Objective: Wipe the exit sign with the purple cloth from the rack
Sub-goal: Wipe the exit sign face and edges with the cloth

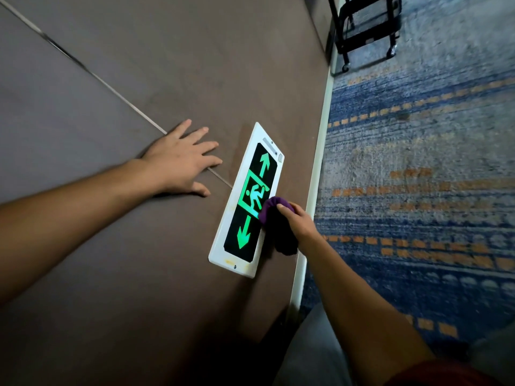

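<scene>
Showing the exit sign [248,199], a long white-framed panel with a black face, mounted flat on the brown wall [156,79] just beside the pale baseboard [320,140]; its long axis runs parallel to that baseboard, from lower left to upper right in the head view. One green arrow points along this axis toward the upper end, the other toward the lower end, with a green running figure between them. The right hand [296,222] has its fingers closed around the bunched purple cloth [274,210], which presses against the sign's right edge near the figure and covers part of it. The left hand [181,160] lies flat on the wall, fingers spread wide, near the sign but apart from it. Blue-and-orange carpet [418,162] lies beyond the baseboard; a black wheeled rack [367,26] stands well apart, at the top
</scene>
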A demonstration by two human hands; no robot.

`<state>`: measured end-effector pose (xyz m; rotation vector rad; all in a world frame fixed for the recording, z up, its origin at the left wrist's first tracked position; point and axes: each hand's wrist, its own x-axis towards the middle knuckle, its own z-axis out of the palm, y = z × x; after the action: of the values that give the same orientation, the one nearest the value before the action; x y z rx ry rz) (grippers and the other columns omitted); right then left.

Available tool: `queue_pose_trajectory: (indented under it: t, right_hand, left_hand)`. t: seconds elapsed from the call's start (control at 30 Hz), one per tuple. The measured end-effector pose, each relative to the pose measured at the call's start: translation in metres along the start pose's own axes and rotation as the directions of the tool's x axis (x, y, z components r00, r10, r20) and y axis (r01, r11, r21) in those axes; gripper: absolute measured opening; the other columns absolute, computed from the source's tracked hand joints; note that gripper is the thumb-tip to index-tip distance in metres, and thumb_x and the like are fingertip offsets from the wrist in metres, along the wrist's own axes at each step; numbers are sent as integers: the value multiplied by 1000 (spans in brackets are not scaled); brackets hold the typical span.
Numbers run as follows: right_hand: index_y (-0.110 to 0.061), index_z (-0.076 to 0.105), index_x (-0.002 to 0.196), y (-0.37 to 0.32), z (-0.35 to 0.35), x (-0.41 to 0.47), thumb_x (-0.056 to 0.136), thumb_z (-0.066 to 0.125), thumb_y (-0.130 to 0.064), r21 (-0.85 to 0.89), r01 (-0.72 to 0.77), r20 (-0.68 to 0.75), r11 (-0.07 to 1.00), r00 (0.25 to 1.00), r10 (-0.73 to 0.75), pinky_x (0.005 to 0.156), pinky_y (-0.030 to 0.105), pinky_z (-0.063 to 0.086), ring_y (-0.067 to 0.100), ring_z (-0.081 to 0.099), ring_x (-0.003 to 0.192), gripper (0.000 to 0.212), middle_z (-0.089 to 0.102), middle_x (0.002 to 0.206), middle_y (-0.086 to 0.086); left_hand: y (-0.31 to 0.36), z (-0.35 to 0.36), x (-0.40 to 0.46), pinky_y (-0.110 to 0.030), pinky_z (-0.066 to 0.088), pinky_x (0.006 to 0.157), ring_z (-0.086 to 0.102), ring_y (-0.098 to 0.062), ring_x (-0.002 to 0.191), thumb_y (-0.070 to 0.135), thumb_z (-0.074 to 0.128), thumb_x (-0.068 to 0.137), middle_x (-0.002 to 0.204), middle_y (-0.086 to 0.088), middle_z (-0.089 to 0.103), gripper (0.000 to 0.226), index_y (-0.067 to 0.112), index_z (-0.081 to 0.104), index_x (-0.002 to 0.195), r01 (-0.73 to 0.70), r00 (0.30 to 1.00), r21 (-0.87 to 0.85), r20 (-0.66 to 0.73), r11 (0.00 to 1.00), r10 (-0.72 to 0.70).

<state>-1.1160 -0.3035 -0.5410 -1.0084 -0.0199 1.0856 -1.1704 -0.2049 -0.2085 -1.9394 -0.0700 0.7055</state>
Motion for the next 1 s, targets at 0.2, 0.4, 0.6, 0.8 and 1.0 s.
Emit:
queue_pose_trajectory:
  t: [0.2, 0.4, 0.6, 0.8, 1.0]
  right_hand:
    - [-33, 58, 139, 5, 7, -5, 102, 58, -48, -81, 30, 6, 996, 1000, -30, 98, 49, 59, 33, 64, 115, 40, 64, 130, 9]
    - [-30, 61, 137, 44, 12, -24, 104, 58, -40, -52, 40, -35, 998, 999, -42, 108, 53, 52, 32, 64, 118, 35, 67, 130, 9]
    - [-34, 67, 119, 47, 29, -32, 98, 69, -36, 11, 82, -98, 997, 992, -80, 89, 37, 60, 24, 69, 107, 22, 72, 116, 0]
    - [-30, 68, 120, 83, 43, -61, 95, 74, -33, 105, 60, -142, 993, 989, -44, 89, 33, 60, 19, 69, 106, 27, 72, 114, -1]
    - [-27, 70, 117, 81, 23, -67, 87, 80, -35, 64, -76, 14, 995, 997, 75, 93, 49, 63, 33, 70, 108, 32, 71, 119, 10]
  left_hand:
    - [-8, -2, 14, -53, 1, 127, 1, -29, 159, 89, 31, 81, 172, 2, 12, 93, 41, 17, 159, -43, 998, 20, 37, 999, 42]
    - [10, 0, 22, -58, 0, 125, 3, -29, 159, 86, 35, 83, 171, 3, 15, 90, 38, 22, 158, 6, 1000, 2, 20, 1000, -6]
    - [20, 12, 18, -60, 0, 125, 5, -33, 158, 76, 39, 91, 171, -1, 17, 77, 38, 28, 158, 63, 998, -28, -22, 998, -63]
    - [28, 13, 21, -62, -2, 124, 4, -34, 158, 81, 40, 87, 170, -2, 17, 83, 38, 27, 157, 14, 999, -21, 41, 1000, -13]
    - [38, 10, 25, -61, 0, 124, 5, -34, 158, 79, 43, 88, 169, -1, 21, 81, 38, 28, 157, 6, 1000, -49, 31, 999, -5]
